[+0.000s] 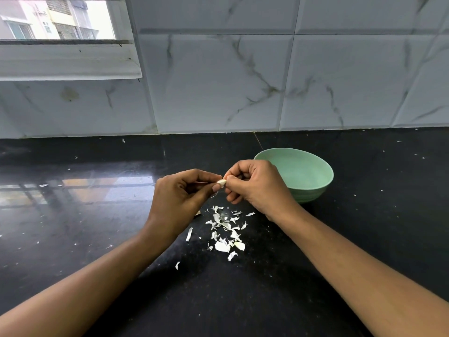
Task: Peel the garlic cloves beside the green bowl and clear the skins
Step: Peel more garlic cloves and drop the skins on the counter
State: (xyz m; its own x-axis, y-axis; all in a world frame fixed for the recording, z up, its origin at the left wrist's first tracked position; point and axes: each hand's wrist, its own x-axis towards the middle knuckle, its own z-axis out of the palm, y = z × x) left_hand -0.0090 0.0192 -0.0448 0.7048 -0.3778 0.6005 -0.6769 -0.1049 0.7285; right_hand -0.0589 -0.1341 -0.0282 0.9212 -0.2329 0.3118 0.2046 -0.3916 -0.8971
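garlic clove (221,182), one, between two hands (179,193) (255,186)

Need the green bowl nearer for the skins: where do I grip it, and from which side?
Probably pinch the green bowl at its right rim, coming from above and the right: it stands upright with a thin open rim, and the right hand covers its left edge.

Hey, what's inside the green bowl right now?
The part of the green bowl interior that shows is bare, no cloves or skins. Its near left portion is covered by the right hand, so anything lying there cannot be seen.
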